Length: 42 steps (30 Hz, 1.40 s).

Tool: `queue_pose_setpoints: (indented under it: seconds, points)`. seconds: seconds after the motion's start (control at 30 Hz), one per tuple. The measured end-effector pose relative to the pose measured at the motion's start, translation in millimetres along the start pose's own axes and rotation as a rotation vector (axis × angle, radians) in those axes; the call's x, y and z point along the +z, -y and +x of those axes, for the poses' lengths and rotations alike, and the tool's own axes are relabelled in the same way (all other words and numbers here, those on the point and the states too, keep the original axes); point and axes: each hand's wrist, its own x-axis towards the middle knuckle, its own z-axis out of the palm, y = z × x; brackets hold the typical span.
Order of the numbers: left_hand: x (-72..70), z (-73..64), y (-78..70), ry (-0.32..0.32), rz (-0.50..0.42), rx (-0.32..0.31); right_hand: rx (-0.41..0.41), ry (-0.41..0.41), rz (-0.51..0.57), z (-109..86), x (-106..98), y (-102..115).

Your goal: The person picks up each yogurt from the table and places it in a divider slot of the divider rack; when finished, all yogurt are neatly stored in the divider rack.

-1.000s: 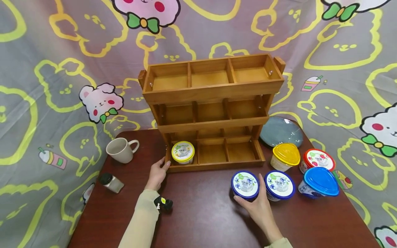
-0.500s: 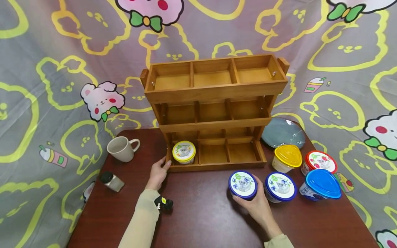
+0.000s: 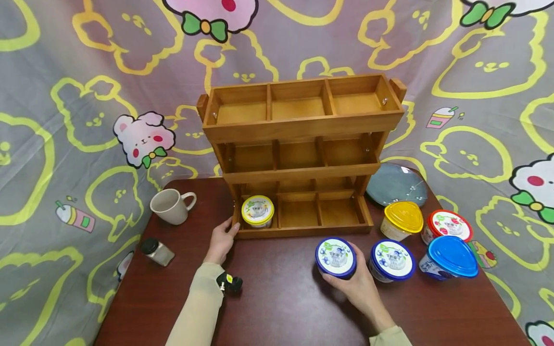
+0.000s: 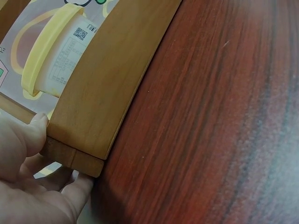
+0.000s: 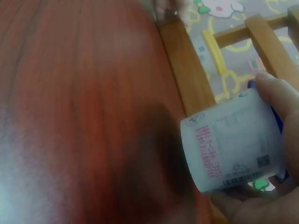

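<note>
Right hand [image 3: 358,285]: grip closed round a blue-rimmed tub [image 3: 335,258], apparently for a level hold, above the tabletop [image 3: 277,305] near the wooden rack's [image 3: 303,124] front edge. Left hand [image 3: 221,242] pinches the rack's front-left corner, seemingly for steadiness.

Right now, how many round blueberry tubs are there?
2: one tub in the right hand, another tub on the table, right of that hand. More could hide behind the rack.

The central rack [image 3: 303,122] is smooth wood, the lower-centre tub [image 3: 335,258] smooth plastic, the tabletop [image 3: 277,302] glossy, the backdrop [image 3: 285,33] cloth.
</note>
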Motion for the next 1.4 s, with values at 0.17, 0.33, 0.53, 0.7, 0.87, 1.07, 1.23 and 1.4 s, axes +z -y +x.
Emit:
queue_pose_setpoints:
  seconds: [0.17,0.33,0.53,0.7,0.87,1.07,1.23,1.4]
  points:
    - [-0.7,0.1,-0.2,-0.004,-0.01,0.002,0.0,0.036,-0.013,2.2,-2.0,14.5]
    - [-1.7,0.1,0.5,-0.005,-0.02,0.002,-0.012,0.066,-0.015,8.1,-3.4,32.4]
    - [-2.8,-1.4,-0.5,-0.008,-0.009,0.001,-0.046,0.108,0.022,22.5,-5.2,57.7]
    - [-2.9,-1.5,-0.5,0.0,0.007,0.003,-0.115,0.125,0.036,39.2,-8.4,78.7]
    - [-2.0,-1.5,-0.4,-0.001,0.011,0.006,-0.18,0.129,0.047,58.8,-8.4,95.4]
    - [-2.2,-2.1,-2.2,-0.004,0.011,-0.001,-0.226,0.135,0.057,78.5,-6.6,114.9]
    - [-2.0,-1.7,-3.0,-0.007,0.0,0.007,-0.216,0.161,0.062,88.2,-1.9,121.4]
    - [-2.2,-1.8,-2.7,-0.01,0.003,0.002,-0.195,0.2,0.071,97.7,6.9,112.5]
